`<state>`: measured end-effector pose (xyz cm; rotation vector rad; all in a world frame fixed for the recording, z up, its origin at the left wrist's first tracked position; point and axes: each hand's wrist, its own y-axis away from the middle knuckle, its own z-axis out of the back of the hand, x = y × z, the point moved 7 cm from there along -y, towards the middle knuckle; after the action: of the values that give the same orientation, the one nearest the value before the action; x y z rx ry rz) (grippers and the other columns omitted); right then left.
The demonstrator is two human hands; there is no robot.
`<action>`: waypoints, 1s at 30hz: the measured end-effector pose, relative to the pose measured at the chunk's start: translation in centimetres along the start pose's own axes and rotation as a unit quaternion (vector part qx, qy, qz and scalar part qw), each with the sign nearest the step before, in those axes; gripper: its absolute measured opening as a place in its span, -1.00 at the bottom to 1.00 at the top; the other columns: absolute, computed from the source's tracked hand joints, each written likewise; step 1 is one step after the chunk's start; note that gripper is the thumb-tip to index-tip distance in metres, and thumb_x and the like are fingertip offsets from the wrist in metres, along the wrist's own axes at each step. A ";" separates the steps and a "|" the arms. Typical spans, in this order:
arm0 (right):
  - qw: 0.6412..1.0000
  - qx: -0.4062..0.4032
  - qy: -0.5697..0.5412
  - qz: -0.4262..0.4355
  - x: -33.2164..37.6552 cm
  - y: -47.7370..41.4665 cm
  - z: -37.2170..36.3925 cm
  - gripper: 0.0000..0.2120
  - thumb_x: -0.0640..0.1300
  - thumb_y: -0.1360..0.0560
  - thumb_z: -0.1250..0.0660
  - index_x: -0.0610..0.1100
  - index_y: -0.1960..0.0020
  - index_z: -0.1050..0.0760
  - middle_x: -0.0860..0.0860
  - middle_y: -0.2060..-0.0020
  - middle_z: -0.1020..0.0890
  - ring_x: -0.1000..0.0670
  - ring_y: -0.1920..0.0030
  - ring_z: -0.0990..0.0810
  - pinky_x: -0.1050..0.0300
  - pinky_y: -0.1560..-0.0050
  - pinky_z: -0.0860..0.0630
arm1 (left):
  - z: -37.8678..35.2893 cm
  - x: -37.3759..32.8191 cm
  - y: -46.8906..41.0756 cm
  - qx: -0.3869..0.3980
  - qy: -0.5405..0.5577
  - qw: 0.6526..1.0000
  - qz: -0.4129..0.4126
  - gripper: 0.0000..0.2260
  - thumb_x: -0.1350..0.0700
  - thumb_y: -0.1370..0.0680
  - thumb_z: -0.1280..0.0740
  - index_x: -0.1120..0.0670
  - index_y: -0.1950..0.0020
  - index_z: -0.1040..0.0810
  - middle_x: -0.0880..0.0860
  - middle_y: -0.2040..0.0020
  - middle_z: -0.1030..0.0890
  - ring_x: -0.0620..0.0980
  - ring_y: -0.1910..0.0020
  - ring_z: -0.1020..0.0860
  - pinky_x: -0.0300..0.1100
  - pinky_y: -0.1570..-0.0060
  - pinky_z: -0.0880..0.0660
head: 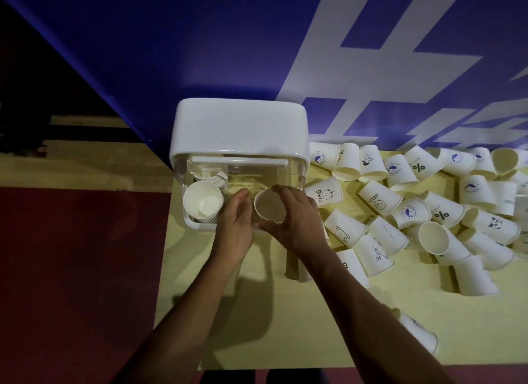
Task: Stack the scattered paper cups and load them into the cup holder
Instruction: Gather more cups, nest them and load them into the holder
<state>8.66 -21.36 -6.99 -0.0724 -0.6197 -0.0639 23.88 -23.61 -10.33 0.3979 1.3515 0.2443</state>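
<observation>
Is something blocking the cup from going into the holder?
Nothing visible does. The holder has its lid up, and the cup in the right hand is over the open space beside the stack already inside.

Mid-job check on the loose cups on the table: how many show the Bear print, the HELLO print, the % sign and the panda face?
Legible in this view:
Bear cup: 1
HELLO cup: 1
% cup, and another: 2
Panda cup: 1
Total: 5
</observation>
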 end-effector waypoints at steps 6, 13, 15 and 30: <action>0.998 0.056 0.030 -0.008 -1.4 0.4 -1.2 -0.34 0.30 -0.43 -0.47 -0.05 -0.39 -0.50 0.02 -0.34 -0.57 -0.05 -0.37 -0.50 -0.09 -0.31 -0.42 | -0.5 0.3 -0.7 0.000 -0.128 0.991 -0.044 -0.67 0.20 -0.72 -0.19 0.08 -0.47 -0.50 0.02 -0.34 -0.58 -0.08 -0.27 -0.54 -0.37 -0.23 -0.43; 0.996 0.056 -0.064 -0.037 -3.6 2.7 2.9 -0.48 0.14 -0.56 -0.41 -0.09 -0.43 -0.49 -0.01 -0.33 -0.59 -0.02 -0.32 -0.52 0.07 -0.30 -0.45 | -0.8 0.2 -0.2 -0.011 -0.176 0.983 -0.044 -0.63 0.20 -0.69 -0.22 0.05 -0.50 -0.46 0.02 -0.36 -0.57 -0.04 -0.31 -0.52 -0.25 -0.23 -0.36; 0.994 0.043 -0.080 -0.068 -5.2 4.2 5.4 -0.57 0.10 -0.59 -0.39 -0.05 -0.40 -0.52 0.03 -0.29 -0.61 0.04 -0.30 -0.53 0.17 -0.27 -0.44 | -1.0 0.1 0.2 -0.012 -0.180 0.983 -0.047 -0.62 0.18 -0.69 -0.24 0.04 -0.52 -0.44 0.02 -0.39 -0.55 -0.05 -0.32 -0.51 -0.21 -0.25 -0.38; 0.976 0.126 -0.059 -0.166 -18.6 17.8 14.5 -0.68 0.22 -0.52 -0.40 0.17 -0.24 -0.56 0.34 -0.06 -0.61 0.26 -0.08 -0.57 0.21 -0.05 -0.57 | -9.0 -5.5 9.7 -0.052 -0.245 0.947 -0.199 -0.62 0.17 -0.64 -0.34 0.06 -0.46 -0.46 -0.04 -0.42 -0.53 -0.23 -0.36 -0.43 -0.31 -0.28 -0.40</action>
<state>-13.38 -1.70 -6.90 0.2759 -0.7487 -0.3062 14.46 -15.77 -2.91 0.0769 0.8955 -0.1176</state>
